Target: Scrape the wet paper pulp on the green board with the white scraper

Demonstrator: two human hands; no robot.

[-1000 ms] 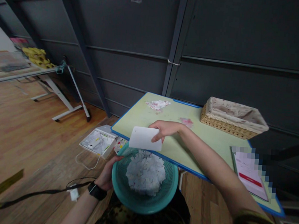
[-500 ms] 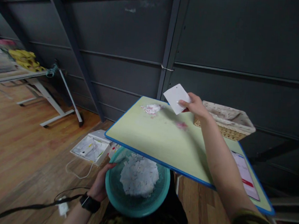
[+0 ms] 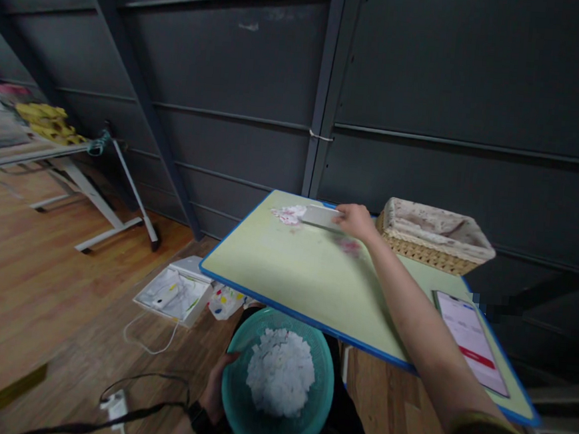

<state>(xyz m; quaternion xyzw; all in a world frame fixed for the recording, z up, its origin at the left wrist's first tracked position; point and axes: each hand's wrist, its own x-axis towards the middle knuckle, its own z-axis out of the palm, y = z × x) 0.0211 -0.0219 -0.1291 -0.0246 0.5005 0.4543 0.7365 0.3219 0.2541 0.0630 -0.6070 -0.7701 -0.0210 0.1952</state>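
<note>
My left hand (image 3: 217, 384) grips the left rim of a teal plastic basket (image 3: 237, 410), thumb over the edge, close to my lap. Inside the basket lies a heap of white paper scraps (image 3: 282, 373). Out over the table, my right hand (image 3: 355, 221) is closed on a flat white card (image 3: 322, 217), which is tilted nearly edge-on. The card's left end is at a small pile of white and pinkish scraps (image 3: 288, 214) on the tabletop; whether it touches them I cannot tell. A pink smudge (image 3: 350, 246) shows on the surface below my right hand.
The pale yellow table (image 3: 286, 263) has a blue edge. A cloth-lined wicker basket (image 3: 433, 238) stands at its back right, a phone (image 3: 473, 342) at its right end. On the floor at left are an open white box (image 3: 173, 291), a power strip (image 3: 115, 407) and cables.
My right hand has lowered the card from above the table to the scrap pile and turned it nearly edge-on. The teal basket and my left hand have shifted down and slightly right in view.
</note>
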